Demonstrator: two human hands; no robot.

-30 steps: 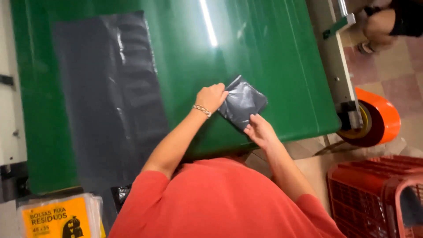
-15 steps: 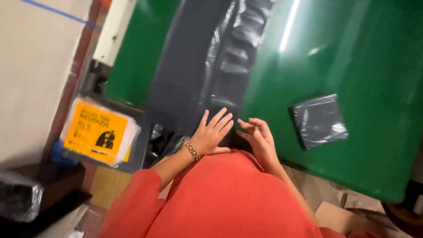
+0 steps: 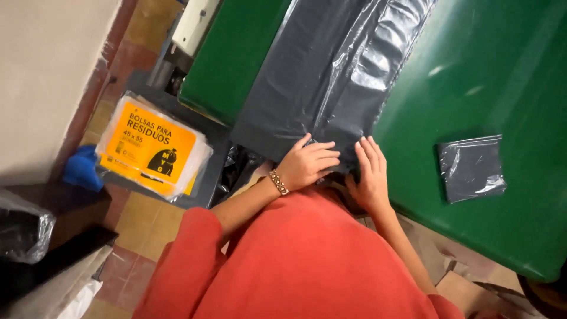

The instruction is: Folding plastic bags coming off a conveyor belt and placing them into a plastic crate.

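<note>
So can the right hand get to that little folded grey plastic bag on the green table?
Probably yes. The right hand rests on the end of the long grey plastic sheet, and the small folded grey plastic bag lies apart to its right on bare green table with nothing between them.

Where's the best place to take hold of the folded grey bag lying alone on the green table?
Probably the near edge of the folded grey bag, coming from the person's side with the right hand, which is closest. It lies flat and apart on the green table, so a finger likely has to slip under an edge before pinching.
</note>
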